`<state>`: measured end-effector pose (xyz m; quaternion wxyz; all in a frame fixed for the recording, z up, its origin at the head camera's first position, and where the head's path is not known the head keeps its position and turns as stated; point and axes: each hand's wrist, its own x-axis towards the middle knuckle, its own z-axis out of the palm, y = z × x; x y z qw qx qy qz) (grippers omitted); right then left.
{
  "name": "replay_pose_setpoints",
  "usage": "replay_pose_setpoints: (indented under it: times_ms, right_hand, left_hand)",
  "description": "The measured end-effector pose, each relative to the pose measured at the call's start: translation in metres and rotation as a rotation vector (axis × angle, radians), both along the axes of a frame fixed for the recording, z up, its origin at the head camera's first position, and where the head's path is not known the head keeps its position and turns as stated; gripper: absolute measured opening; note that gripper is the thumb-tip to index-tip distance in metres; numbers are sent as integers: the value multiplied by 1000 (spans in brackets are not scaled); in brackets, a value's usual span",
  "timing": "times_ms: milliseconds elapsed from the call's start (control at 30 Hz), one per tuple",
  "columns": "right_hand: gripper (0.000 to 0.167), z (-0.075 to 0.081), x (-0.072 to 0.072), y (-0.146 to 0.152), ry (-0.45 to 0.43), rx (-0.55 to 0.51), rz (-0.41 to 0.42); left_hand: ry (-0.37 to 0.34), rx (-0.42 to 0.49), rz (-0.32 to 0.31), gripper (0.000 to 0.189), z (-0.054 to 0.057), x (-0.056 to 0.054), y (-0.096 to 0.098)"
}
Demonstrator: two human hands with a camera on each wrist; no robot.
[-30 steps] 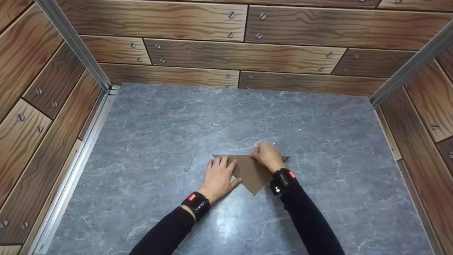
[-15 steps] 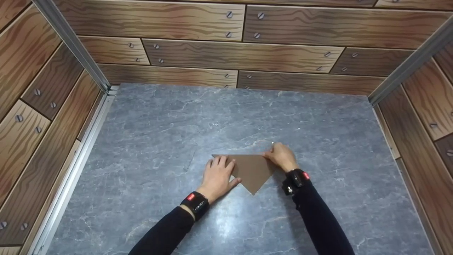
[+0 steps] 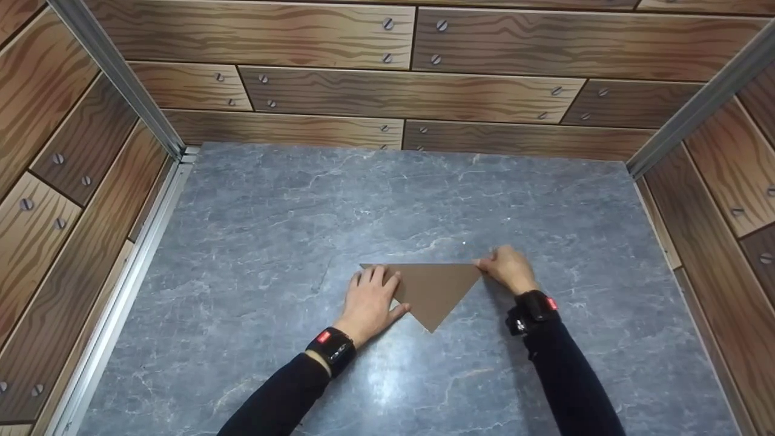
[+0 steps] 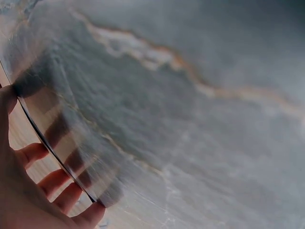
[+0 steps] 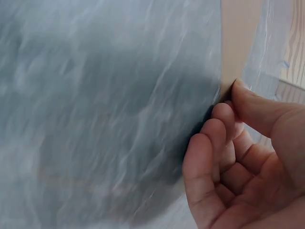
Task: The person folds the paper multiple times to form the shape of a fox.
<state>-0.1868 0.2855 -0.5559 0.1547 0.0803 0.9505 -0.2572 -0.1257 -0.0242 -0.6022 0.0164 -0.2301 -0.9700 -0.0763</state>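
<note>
Here, a brown paper (image 3: 433, 293) lies on a grey marbled table (image 3: 290, 206), held at both ends by a person's bare hands. The left hand (image 3: 370, 303) rests on the sheet's left part, fingers spread, with one tip of the paper poking out beyond them. The right hand (image 3: 507, 266) grasps the far right corner, pinching it between thumb and forefinger while its other fingers curl toward the palm, as the right wrist camera shows. Between the two hands, the long edge runs nearly straight along the far side, and a third corner points back toward the person, making a triangle. A thin pale strip shows beside the left thumb. Black bands, left (image 3: 331, 348) and right (image 3: 533, 312), circle the wrists above dark sleeves (image 3: 578, 378).

The scene is boxed in by a back wall (image 3: 333, 36), a left wall (image 3: 72, 121) and a right wall (image 3: 720, 242), all patterned with planks and screws. Within this enclosure sit the table, the paper and the hands. Metal posts (image 3: 702, 100) mark the far corners; a pale rail (image 3: 121, 297) edges the table's left side. Glare (image 3: 384, 387) brightens the near surface.
</note>
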Motion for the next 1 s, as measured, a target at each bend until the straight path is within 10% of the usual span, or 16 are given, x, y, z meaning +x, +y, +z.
replay_pose_setpoints:
  times_ms: [533,767,1000]
  right_hand:
    - [36,-7,7,36,40,-76,-65]
    - [20,-10,9,-19,383,-51,29]
    - [17,-10,4,-82,263,-26,202]
  left_hand:
    - [-18,0,8,68,2,2,0]
    - [14,18,5,68,0,2,0]
    - [14,2,-14,68,1,1,2]
